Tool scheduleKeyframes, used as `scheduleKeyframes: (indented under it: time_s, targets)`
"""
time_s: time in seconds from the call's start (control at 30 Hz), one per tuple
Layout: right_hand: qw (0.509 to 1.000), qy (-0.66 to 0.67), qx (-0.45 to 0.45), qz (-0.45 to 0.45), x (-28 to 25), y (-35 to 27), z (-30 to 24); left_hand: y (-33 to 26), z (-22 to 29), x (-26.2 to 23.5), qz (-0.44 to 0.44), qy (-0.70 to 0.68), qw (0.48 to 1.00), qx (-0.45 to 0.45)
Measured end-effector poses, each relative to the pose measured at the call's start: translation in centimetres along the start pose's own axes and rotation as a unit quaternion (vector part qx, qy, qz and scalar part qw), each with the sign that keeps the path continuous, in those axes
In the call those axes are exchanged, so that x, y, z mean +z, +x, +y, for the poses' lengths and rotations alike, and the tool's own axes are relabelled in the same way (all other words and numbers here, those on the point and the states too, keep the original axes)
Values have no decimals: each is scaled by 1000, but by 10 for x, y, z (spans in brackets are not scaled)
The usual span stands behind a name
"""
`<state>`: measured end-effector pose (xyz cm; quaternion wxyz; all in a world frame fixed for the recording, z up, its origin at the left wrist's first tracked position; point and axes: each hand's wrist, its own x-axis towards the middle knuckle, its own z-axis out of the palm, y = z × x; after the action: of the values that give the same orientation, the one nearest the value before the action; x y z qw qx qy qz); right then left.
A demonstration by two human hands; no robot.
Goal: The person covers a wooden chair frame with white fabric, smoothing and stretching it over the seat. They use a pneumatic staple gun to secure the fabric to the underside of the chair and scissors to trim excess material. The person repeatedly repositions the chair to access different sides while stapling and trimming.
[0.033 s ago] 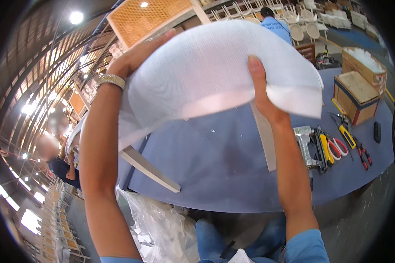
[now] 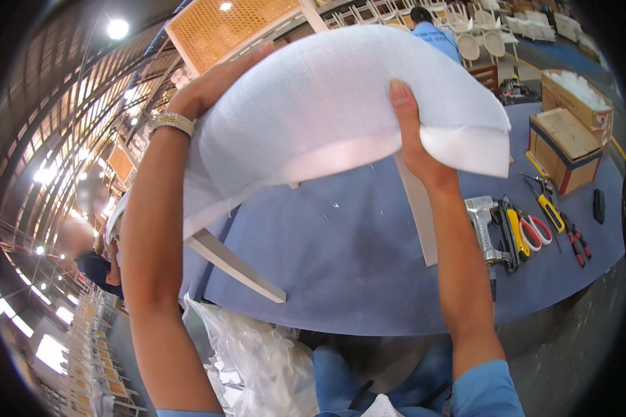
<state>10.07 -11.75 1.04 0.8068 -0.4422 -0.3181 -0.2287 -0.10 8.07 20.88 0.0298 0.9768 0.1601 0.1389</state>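
Note:
A curved chair back (image 2: 327,97) covered in white woven fabric is raised in front of me, a paler lining showing along its lower edge. Two light wooden legs (image 2: 240,267) slant down below it onto the blue-grey table (image 2: 313,278). At the upper left, my left hand (image 2: 219,87) wraps over the rim, its fingers running along the far side and partly hidden by fabric. My right hand (image 2: 421,142) grips the lower right part, thumb pressed on the near face and fingers out of sight behind. Beside the thumb, a white flap (image 2: 469,149) sticks out.
On the table's right lie a staple gun (image 2: 483,226), red-handled scissors (image 2: 534,233), a yellow-handled tool (image 2: 549,214) and red-handled pliers (image 2: 576,244). Cardboard boxes (image 2: 563,149) stand behind them. A plastic bag (image 2: 257,361) hangs below the near edge. Other people work at the far left and back.
The chair back and both hands sit very slightly higher in the picture, with the same grip. The fabric looks sharper now.

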Motion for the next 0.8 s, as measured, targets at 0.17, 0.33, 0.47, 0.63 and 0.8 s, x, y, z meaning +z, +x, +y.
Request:
scheduleKeyframes:
  time_s: [0.17, 0.33, 0.47, 0.63, 0.8]
  targets:
    - [998, 53, 35, -4, -12, -3, 12, 13, 7, 14, 29, 3, 997, 65]
    - [999, 37, 1, -13, -15, -2, 13, -19, 32, 8, 52, 30, 973, 224]
    - [996, -72, -54, 0, -29, -4, 28, -38, 70, 31, 146, 138, 951, 237]
    - [996, -93, 1, -7, -39, -15, 52, -40, 82, -3, 77, 177, 944, 268]
    - [994, -103, 10, -25, -34, -16, 41, -11, 44, -96, 187, 112, 958, 189]
